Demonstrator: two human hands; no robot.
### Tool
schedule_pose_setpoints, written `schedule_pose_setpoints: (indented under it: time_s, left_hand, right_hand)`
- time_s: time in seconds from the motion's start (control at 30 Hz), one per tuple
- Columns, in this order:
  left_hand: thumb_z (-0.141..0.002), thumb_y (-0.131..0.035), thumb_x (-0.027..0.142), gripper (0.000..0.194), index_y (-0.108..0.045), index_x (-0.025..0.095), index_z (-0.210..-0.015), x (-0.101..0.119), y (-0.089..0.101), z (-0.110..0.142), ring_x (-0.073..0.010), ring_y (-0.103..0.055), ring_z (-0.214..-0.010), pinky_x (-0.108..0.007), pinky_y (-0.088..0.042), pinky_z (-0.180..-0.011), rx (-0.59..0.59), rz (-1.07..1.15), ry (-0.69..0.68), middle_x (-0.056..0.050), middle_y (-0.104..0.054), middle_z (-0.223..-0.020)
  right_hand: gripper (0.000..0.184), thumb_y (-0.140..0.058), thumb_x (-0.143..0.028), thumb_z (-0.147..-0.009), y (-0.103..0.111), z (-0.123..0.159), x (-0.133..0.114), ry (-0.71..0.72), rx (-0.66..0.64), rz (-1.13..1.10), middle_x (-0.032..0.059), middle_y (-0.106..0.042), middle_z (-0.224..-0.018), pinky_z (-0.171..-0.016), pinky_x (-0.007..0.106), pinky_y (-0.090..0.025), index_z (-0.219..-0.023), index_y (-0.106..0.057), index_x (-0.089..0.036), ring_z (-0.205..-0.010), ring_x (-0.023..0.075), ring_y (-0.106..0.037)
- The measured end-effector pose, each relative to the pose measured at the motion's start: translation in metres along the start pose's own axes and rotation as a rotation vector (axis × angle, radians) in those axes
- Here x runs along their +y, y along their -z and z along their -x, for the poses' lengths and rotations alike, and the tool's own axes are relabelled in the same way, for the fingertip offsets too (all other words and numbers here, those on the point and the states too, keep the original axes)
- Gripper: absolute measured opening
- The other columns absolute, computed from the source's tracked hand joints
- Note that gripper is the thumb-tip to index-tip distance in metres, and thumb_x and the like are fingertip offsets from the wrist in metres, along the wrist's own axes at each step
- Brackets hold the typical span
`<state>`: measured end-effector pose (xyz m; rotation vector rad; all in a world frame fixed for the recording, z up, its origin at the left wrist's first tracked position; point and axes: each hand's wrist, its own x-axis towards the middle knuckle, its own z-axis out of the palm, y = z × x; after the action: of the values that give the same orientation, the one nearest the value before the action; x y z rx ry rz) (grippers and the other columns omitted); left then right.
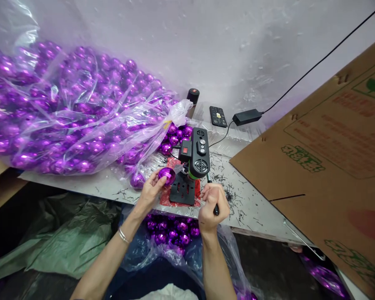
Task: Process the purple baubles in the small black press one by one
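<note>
My left hand (152, 189) pinches a shiny purple faceted ball (166, 177) at the left side of a small black bench drill press (200, 152). The ball's far side is close under the machine's head, but whether it touches the tool is hidden. My right hand (215, 205) is wrapped round the black-ended lever (216, 209) on the machine's right side. Below the head, the black slotted base plate (181, 192) rests on a red sheet (165, 198). Behind the ball, more purple balls (174, 136) lie beside the machine.
A large clear bag of purple balls (65, 108) fills the left. An open bag of balls (171, 231) sits below the table edge. A phone (218, 116), power adapter (246, 117) and dark cylinder (193, 96) stand behind. Dark shavings (234, 196) litter the table; a cardboard box (328, 166) is right.
</note>
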<state>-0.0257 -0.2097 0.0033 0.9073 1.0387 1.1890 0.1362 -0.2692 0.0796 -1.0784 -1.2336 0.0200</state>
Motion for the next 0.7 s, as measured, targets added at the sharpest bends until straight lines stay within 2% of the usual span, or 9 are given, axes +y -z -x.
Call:
schedule_pose_setpoints:
  time_s: [0.07, 0.17, 0.27, 0.4, 0.57, 0.7]
  left_hand:
    - [-0.067, -0.085, 0.066, 0.076, -0.068, 0.016, -0.122, -0.022, -0.011, 0.006, -0.0164, -0.071, -0.078, -0.025, -0.055, -0.066, -0.003, 0.102, 0.11, -0.009, -0.077, -0.105]
    - [-0.066, -0.086, 0.065, 0.075, -0.07, 0.016, -0.121, -0.044, -0.021, 0.005, -0.0197, -0.073, -0.09, -0.026, -0.056, -0.072, 0.005, 0.07, 0.127, -0.01, -0.078, -0.111]
    - [-0.072, -0.083, 0.061, 0.07, -0.069, 0.018, -0.125, -0.055, -0.024, -0.003, -0.0249, -0.071, -0.107, -0.035, -0.058, -0.09, -0.02, -0.059, 0.041, -0.009, -0.076, -0.121]
    - [-0.076, -0.083, 0.052, 0.062, -0.07, 0.021, -0.128, -0.063, -0.025, -0.011, -0.0284, -0.068, -0.119, -0.045, -0.05, -0.109, -0.016, -0.296, -0.125, -0.01, -0.074, -0.126]
    - [-0.078, -0.084, 0.047, 0.059, -0.07, 0.023, -0.129, -0.068, -0.026, -0.019, -0.0316, -0.067, -0.121, -0.05, -0.048, -0.111, -0.041, -0.536, -0.291, -0.012, -0.074, -0.127]
    - [-0.082, -0.082, 0.048, 0.058, -0.068, 0.021, -0.131, -0.059, -0.024, -0.023, -0.0321, -0.069, -0.116, -0.049, -0.052, -0.106, -0.137, -0.654, -0.357, -0.012, -0.075, -0.122]
  right_hand:
    - [0.038, -0.044, -0.018, -0.103, 0.0, -0.007, -0.006, -0.044, -0.008, 0.003, -0.0028, -0.049, -0.063, -0.058, 0.028, -0.038, -0.066, -0.047, -0.021, -0.061, 0.0108, -0.051]
    - [0.039, -0.044, -0.021, -0.104, 0.0, -0.016, -0.012, -0.1, -0.03, 0.03, -0.0038, -0.047, -0.063, -0.06, 0.028, -0.039, -0.066, -0.045, -0.022, -0.06, 0.0101, -0.05]
    - [0.039, -0.043, -0.023, -0.105, 0.001, -0.017, -0.014, -0.115, -0.05, 0.057, -0.0037, -0.047, -0.063, -0.06, 0.028, -0.039, -0.066, -0.044, -0.022, -0.061, 0.0102, -0.049]
    - [0.038, -0.043, -0.021, -0.104, 0.002, -0.014, -0.012, -0.089, -0.056, 0.047, -0.0033, -0.047, -0.064, -0.06, 0.028, -0.039, -0.066, -0.044, -0.022, -0.062, 0.0104, -0.05]
    - [0.036, -0.043, -0.017, -0.103, 0.004, -0.011, -0.01, -0.064, -0.069, 0.021, -0.0028, -0.048, -0.066, -0.061, 0.028, -0.04, -0.067, -0.046, -0.021, -0.064, 0.0107, -0.051]
    - [0.035, -0.043, -0.016, -0.103, 0.005, -0.01, -0.009, -0.062, -0.069, 0.022, -0.0026, -0.049, -0.066, -0.061, 0.029, -0.04, -0.068, -0.047, -0.022, -0.064, 0.0112, -0.051]
